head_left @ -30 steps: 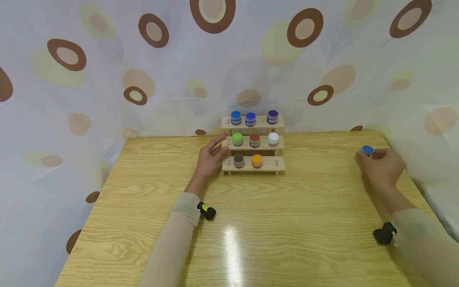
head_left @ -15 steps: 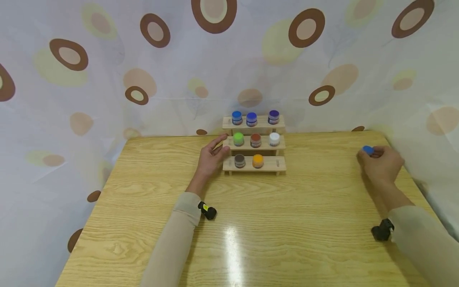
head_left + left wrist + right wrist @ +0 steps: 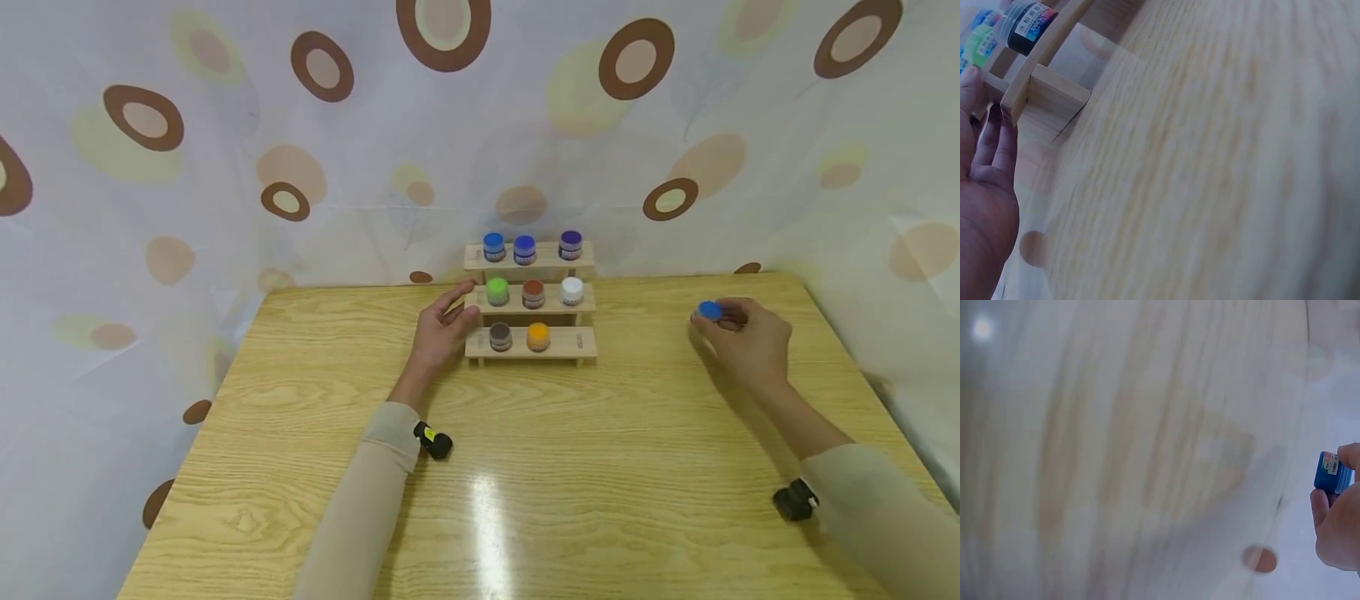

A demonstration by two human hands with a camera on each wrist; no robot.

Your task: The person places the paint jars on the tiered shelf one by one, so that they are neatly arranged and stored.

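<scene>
A three-tier wooden display rack (image 3: 555, 343) stands at the back middle, bearing several small paint jars. In the head view, my left hand (image 3: 442, 329) holds the left end of its middle shelf between thumb and fingers. The left wrist view shows the same hand (image 3: 988, 194) at the shelf's end, beside a dark paint jar (image 3: 1025, 28). Off to the right, my right hand (image 3: 753, 342) pinches a blue-lidded paint jar (image 3: 708, 311) between thumb and fingers. In the right wrist view, that blue jar (image 3: 1329, 472) shows a label on its side.
On the top tier are two blue jars and a purple jar (image 3: 570, 245). A green jar (image 3: 497, 291), a brown jar (image 3: 533, 293) and a white jar (image 3: 572, 291) fill the middle. An orange jar (image 3: 537, 336) sits low. Patterned cloth (image 3: 360, 150) rises behind the wooden table (image 3: 600, 467).
My right hand has moved left across the table with the blue paint jar, away from the right edge. My left hand stays at the rack.
</scene>
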